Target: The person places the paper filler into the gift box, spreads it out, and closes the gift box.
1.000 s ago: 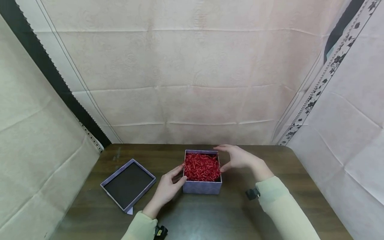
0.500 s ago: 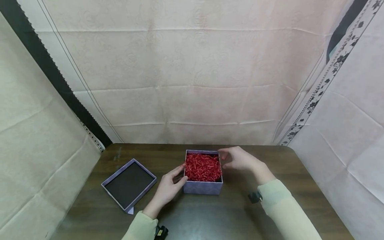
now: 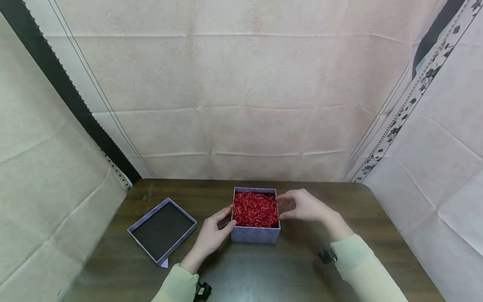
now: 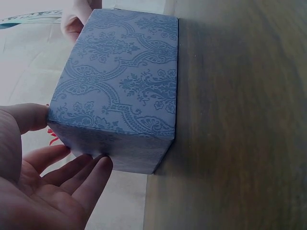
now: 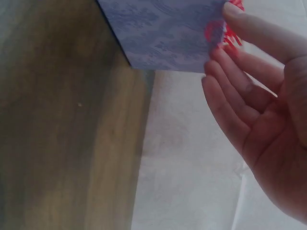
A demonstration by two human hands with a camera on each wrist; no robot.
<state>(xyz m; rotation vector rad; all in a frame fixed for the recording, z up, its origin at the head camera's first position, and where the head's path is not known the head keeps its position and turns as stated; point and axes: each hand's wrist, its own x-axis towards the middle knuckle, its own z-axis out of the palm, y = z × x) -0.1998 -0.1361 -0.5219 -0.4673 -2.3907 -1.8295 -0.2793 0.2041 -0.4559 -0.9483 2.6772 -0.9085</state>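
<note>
A lavender-blue patterned box [image 3: 253,235] stands without its lid on the table, filled with red shredded paper [image 3: 255,209]. At its left side my left hand [image 3: 209,235] touches the wall with the fingertips, the thumb at the near left corner. In the left wrist view those fingers [image 4: 91,184] lie fairly straight against the patterned wall. My right hand [image 3: 306,205] is at the box's right rim, its fingertips and thumb spread apart. The right wrist view shows a few red strands by the right fingertips [image 5: 220,55]; whether they touch the strands is hard to tell.
A matching lid [image 3: 163,231], its dark inside facing up, lies to the left of the box, with a small pale tab under its near corner. Pale cloth [image 3: 241,105] hangs behind the brown wooden table [image 3: 279,277] and along both sides.
My right hand has shifted slightly right and toward me along the box's right rim. My left hand, the box and the lid stay where they were.
</note>
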